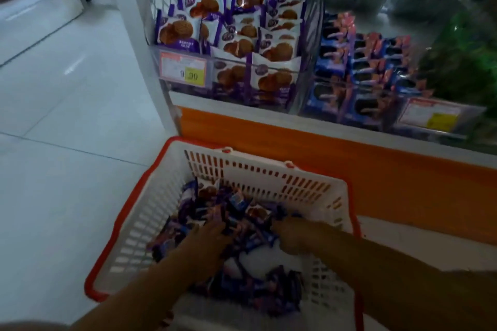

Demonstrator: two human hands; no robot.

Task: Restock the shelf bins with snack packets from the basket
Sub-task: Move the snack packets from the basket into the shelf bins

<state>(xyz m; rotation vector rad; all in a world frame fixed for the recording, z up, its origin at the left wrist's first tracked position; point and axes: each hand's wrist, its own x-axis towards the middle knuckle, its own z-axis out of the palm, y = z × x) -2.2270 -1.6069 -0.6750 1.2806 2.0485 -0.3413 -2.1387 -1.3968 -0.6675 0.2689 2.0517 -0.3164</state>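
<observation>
Head view, left hand (pixel 209 240), right hand (pixel 294 236) inside basket (pixel 150 212), tiled floor (pixel 67 115) leftward

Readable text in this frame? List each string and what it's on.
"9.90": left price tag on the purple cookie bin; its small print is blurred.
Right price tag: blurred, unreadable.
Packet wrappers, on shelf and in basket: print too blurred to read.

tiled floor (pixel 67 121), orange plinth (pixel 376 183), yellow price tag (pixel 183 68)

L hand (pixel 212 239), R hand (pixel 298 236) in basket (pixel 269 172) among pkts (pixel 258 213)
</observation>
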